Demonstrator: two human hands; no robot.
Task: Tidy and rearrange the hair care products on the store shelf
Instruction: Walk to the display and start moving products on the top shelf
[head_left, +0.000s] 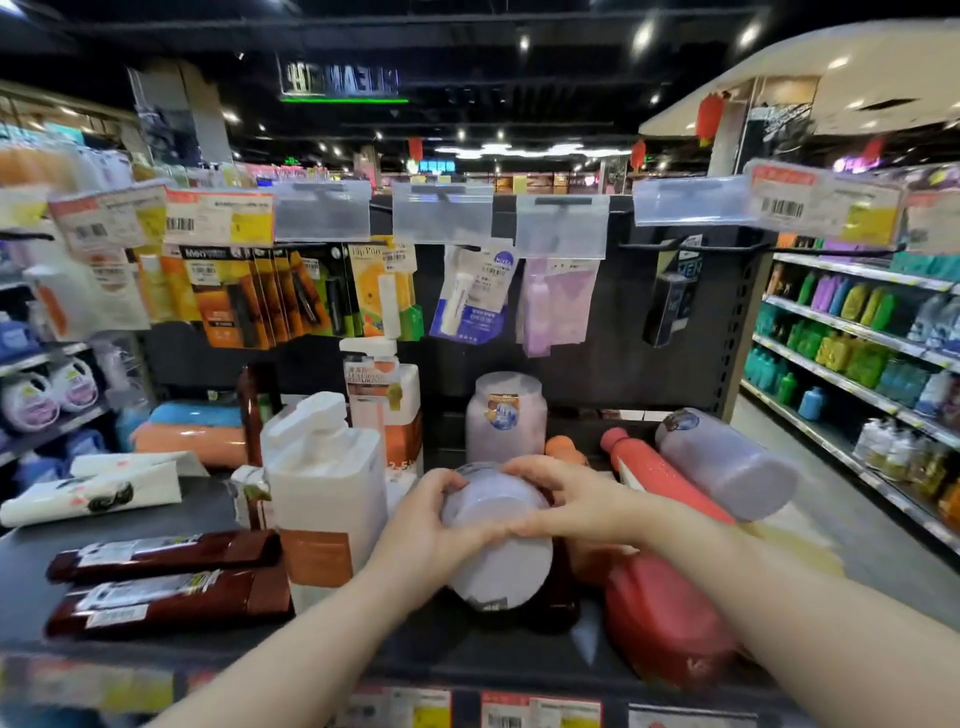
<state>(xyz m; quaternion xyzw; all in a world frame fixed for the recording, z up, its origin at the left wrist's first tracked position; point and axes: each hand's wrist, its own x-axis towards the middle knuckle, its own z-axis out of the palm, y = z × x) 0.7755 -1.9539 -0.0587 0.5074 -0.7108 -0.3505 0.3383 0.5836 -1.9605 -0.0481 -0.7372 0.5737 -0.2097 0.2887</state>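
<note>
A pale lilac bottle (498, 545) lies on the dark shelf (130, 525) in the middle of the head view, its cap end pointing away from me. My left hand (423, 530) grips its left side and my right hand (566, 501) curls over its top right. Behind it stands a matching lilac bottle (505, 415); another lilac bottle (727, 462) lies tilted at the right. Two red bottles (670, 618) lie to the right of my hands. A white pump bottle (324, 493) stands just left of them.
Two dark brown tubes (166, 582) lie at the front left, white tubes (93, 488) behind them. Carded lip products (384, 291) hang on pegs above the shelf. An aisle with green and yellow bottles (852, 338) runs along the right.
</note>
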